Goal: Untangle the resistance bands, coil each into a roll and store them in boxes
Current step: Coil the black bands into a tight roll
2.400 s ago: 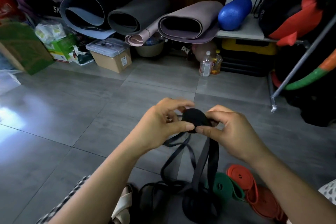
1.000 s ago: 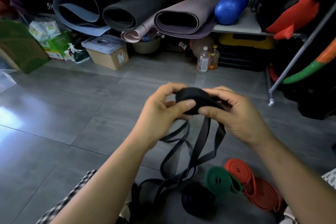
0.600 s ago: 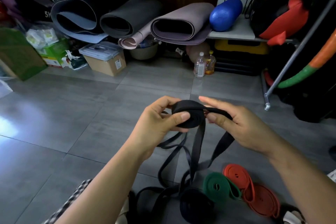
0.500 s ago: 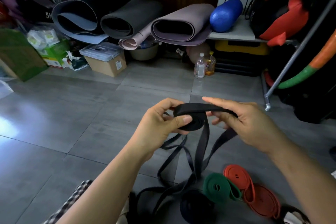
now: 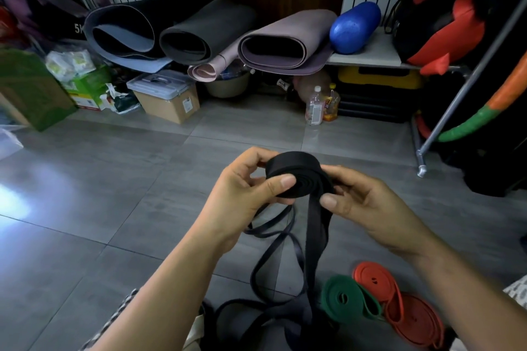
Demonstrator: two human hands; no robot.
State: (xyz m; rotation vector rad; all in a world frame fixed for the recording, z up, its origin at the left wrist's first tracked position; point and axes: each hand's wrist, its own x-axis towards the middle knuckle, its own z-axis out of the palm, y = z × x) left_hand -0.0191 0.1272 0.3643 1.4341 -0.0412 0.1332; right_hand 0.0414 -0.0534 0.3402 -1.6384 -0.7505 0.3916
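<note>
A black resistance band roll point(image 5: 296, 174) is held above the floor between both hands. My left hand point(image 5: 242, 196) grips its left side, thumb pressed on the coil's face. My right hand point(image 5: 368, 205) pinches the right side where the band's loose tail point(image 5: 315, 236) drops to the floor. The tail runs down into a tangle of dark bands point(image 5: 273, 313) near my legs. A coiled green band point(image 5: 346, 298) and coiled red bands point(image 5: 399, 305) lie on the floor at lower right.
A lidded storage box point(image 5: 166, 95) stands at the back left beside a green carton point(image 5: 85, 85). Rolled mats point(image 5: 199, 34) and a blue foam roller point(image 5: 353, 27) sit behind. Two bottles point(image 5: 320, 107) and a metal rack leg point(image 5: 422, 168) stand to the right.
My right hand has come back in from stretching the band flat over the roll and now pinches the roll's right edge. The coil is thicker than before.
</note>
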